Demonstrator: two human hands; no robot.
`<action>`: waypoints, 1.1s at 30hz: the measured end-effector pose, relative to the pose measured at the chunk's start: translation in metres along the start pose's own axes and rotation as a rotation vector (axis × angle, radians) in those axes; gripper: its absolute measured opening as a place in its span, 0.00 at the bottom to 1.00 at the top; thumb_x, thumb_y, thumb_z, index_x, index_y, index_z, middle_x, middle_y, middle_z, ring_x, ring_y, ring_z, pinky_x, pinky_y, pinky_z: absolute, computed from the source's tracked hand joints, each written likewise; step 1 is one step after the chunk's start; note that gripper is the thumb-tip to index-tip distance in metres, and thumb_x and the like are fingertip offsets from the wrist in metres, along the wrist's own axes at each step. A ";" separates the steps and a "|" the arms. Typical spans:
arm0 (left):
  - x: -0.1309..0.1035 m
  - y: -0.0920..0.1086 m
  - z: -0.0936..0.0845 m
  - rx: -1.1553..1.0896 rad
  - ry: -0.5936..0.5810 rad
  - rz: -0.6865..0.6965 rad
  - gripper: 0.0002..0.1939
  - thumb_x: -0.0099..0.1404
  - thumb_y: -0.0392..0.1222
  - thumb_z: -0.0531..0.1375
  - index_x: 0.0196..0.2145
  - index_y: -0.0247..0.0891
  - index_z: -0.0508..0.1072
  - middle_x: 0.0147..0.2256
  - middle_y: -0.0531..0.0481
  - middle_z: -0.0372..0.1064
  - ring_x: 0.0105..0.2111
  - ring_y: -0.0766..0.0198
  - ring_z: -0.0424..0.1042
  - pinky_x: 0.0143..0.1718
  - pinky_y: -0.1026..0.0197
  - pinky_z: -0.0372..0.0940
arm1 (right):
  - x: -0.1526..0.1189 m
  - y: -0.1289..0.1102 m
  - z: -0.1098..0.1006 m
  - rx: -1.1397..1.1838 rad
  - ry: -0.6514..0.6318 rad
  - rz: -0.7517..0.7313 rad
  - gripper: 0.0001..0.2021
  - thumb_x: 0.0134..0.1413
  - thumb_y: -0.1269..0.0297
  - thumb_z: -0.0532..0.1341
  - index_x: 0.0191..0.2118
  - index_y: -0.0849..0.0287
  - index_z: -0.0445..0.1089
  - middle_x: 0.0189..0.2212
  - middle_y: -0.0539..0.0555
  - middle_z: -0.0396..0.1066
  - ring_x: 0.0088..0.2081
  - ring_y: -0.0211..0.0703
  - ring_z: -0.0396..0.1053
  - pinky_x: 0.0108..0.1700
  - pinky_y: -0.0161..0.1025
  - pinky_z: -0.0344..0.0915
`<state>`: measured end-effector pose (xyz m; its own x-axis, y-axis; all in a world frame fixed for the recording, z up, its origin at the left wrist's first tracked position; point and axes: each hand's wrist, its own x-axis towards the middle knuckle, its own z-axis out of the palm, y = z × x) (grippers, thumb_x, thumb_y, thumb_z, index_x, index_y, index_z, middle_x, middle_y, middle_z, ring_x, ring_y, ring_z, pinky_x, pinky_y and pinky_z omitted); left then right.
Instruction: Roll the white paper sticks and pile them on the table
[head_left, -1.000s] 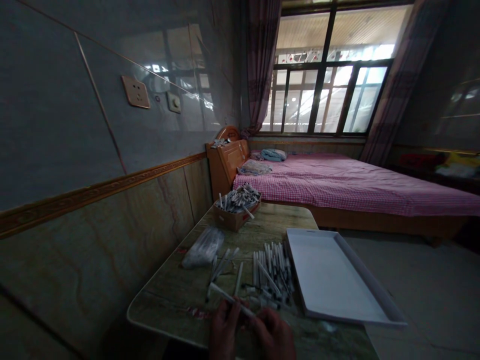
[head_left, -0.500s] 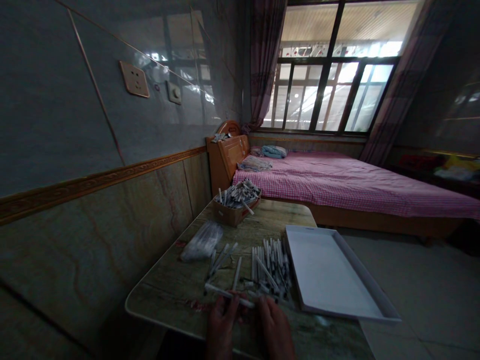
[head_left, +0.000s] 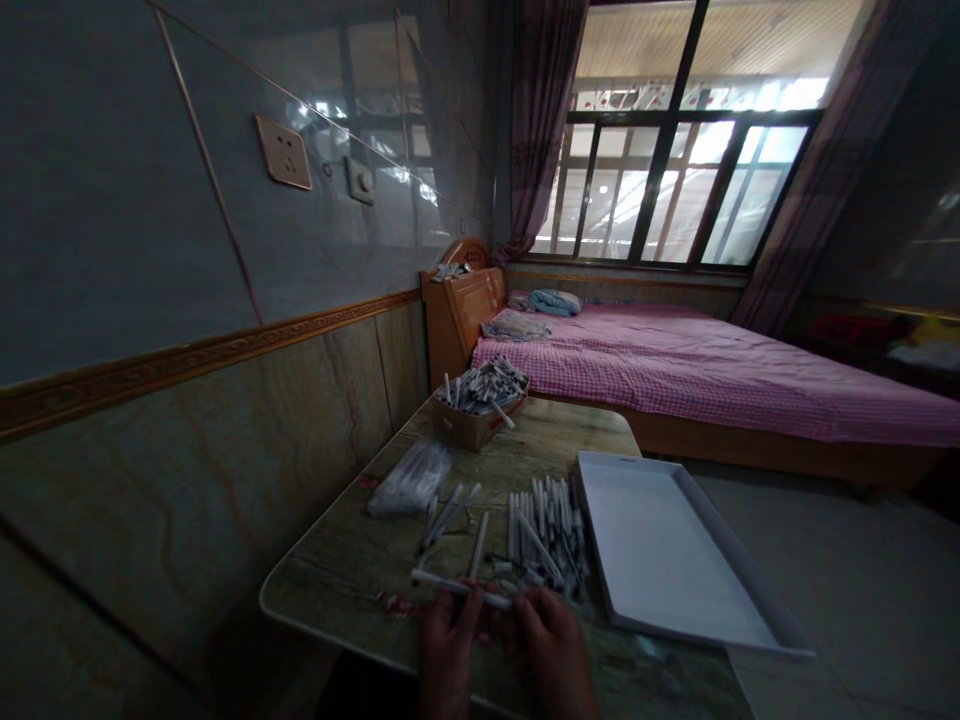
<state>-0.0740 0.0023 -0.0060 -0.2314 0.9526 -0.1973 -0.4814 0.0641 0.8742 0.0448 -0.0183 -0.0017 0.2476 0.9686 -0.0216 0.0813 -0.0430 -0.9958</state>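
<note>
Near the table's front edge, my left hand (head_left: 448,640) is closed on a white pen (head_left: 435,580), which lies roughly level and points left. My right hand (head_left: 551,640) has its thumb and fingers pinched together at the pen's right end. Just beyond my hands, many white pens (head_left: 551,520) lie side by side in a pile. A single pen (head_left: 479,545) lies behind my left hand, and several loose pens (head_left: 448,518) are to its left. A clear plastic bag (head_left: 411,478) rests farther left.
A cardboard box (head_left: 466,430) heaped with pens stands at the table's (head_left: 322,565) back. A shallow white tray (head_left: 675,550) lies at the right, its corner overhanging the edge. Beyond is a bed (head_left: 675,370); a wall (head_left: 300,420) runs along the left.
The whole view has shifted slightly, so the scene sits a little farther right. My right hand has turned slightly at the pen's end; both hands keep their grip.
</note>
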 end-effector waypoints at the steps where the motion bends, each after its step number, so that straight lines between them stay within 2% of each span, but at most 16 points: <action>1: 0.000 -0.001 0.000 0.007 -0.001 0.007 0.27 0.38 0.60 0.75 0.26 0.35 0.76 0.22 0.48 0.76 0.20 0.62 0.72 0.18 0.65 0.64 | 0.000 0.000 0.000 0.020 -0.008 -0.007 0.20 0.50 0.44 0.60 0.23 0.57 0.67 0.18 0.49 0.68 0.23 0.42 0.66 0.27 0.36 0.61; 5: 0.001 -0.004 -0.001 0.003 0.066 0.010 0.28 0.39 0.62 0.74 0.27 0.35 0.76 0.22 0.49 0.75 0.21 0.60 0.73 0.17 0.65 0.63 | 0.001 -0.001 -0.007 0.031 0.038 -0.079 0.15 0.51 0.49 0.61 0.28 0.57 0.69 0.22 0.50 0.71 0.25 0.43 0.68 0.29 0.35 0.64; 9: -0.001 -0.002 -0.003 -0.031 0.114 0.021 0.28 0.42 0.62 0.72 0.31 0.36 0.75 0.29 0.45 0.79 0.26 0.56 0.77 0.19 0.63 0.66 | 0.011 -0.007 -0.019 -0.201 0.115 -0.194 0.11 0.52 0.55 0.59 0.33 0.57 0.73 0.28 0.53 0.76 0.31 0.46 0.73 0.35 0.36 0.66; 11: -0.002 0.000 -0.003 -0.029 0.127 0.020 0.29 0.42 0.62 0.72 0.32 0.36 0.75 0.30 0.44 0.79 0.25 0.56 0.77 0.18 0.63 0.66 | 0.019 -0.014 -0.021 -0.333 0.116 -0.243 0.09 0.53 0.60 0.58 0.34 0.56 0.74 0.30 0.53 0.77 0.33 0.46 0.74 0.37 0.35 0.65; 15: -0.002 0.000 -0.001 -0.050 0.142 -0.006 0.30 0.40 0.63 0.72 0.33 0.37 0.73 0.29 0.45 0.79 0.23 0.56 0.76 0.17 0.63 0.64 | 0.032 -0.030 -0.016 -0.689 0.042 -0.295 0.09 0.56 0.70 0.57 0.34 0.54 0.75 0.34 0.52 0.77 0.35 0.42 0.74 0.36 0.32 0.62; 17: 0.001 -0.003 -0.002 -0.083 0.153 -0.019 0.31 0.40 0.62 0.73 0.34 0.38 0.73 0.30 0.45 0.79 0.24 0.56 0.76 0.18 0.63 0.64 | 0.036 -0.037 -0.012 -0.880 -0.010 -0.299 0.10 0.58 0.71 0.57 0.34 0.53 0.77 0.35 0.53 0.77 0.36 0.42 0.75 0.36 0.33 0.61; 20: 0.004 -0.010 -0.005 -0.115 0.170 -0.019 0.30 0.41 0.61 0.73 0.35 0.38 0.73 0.30 0.46 0.79 0.24 0.58 0.76 0.18 0.64 0.64 | 0.038 -0.042 -0.006 -1.050 -0.076 -0.313 0.12 0.59 0.72 0.58 0.36 0.50 0.78 0.36 0.52 0.77 0.41 0.44 0.74 0.37 0.33 0.60; 25: 0.005 -0.015 -0.007 -0.107 0.133 0.016 0.27 0.47 0.60 0.71 0.36 0.37 0.73 0.30 0.47 0.78 0.21 0.62 0.72 0.16 0.64 0.63 | 0.039 -0.041 -0.005 -1.157 -0.116 -0.341 0.12 0.59 0.72 0.59 0.36 0.49 0.79 0.36 0.52 0.78 0.43 0.46 0.74 0.37 0.35 0.60; 33: 0.007 -0.016 -0.008 -0.128 0.146 0.006 0.27 0.46 0.60 0.72 0.36 0.38 0.72 0.31 0.46 0.78 0.24 0.59 0.75 0.16 0.64 0.63 | 0.040 -0.037 -0.005 -1.179 -0.130 -0.388 0.13 0.59 0.74 0.58 0.38 0.51 0.79 0.37 0.53 0.78 0.43 0.49 0.73 0.39 0.38 0.61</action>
<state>-0.0743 0.0052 -0.0246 -0.3505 0.8990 -0.2627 -0.5809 0.0113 0.8139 0.0565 0.0214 0.0346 -0.0780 0.9806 0.1800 0.9598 0.1227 -0.2526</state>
